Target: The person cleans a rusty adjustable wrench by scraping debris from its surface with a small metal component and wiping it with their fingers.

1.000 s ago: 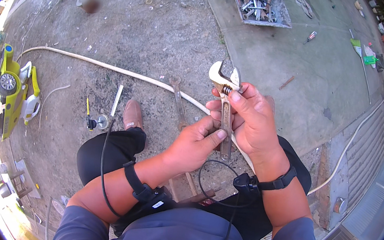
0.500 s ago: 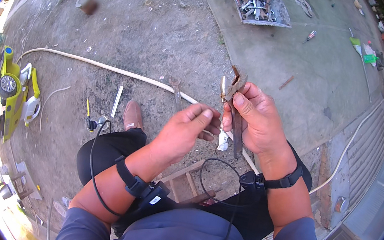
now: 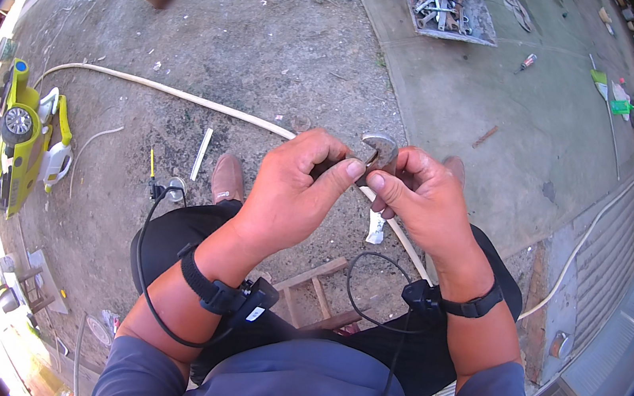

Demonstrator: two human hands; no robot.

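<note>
Wrench [image 3: 387, 159], left hand [image 3: 294, 179] back on it

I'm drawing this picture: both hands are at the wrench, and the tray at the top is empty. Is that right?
Not quite: the head view shows tools piled in the tray. Both hands, left and right, are at the wrench.

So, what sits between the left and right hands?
The adjustable wrench: its head shows between the fingertips of the left hand and the right hand, in the head view.
</note>
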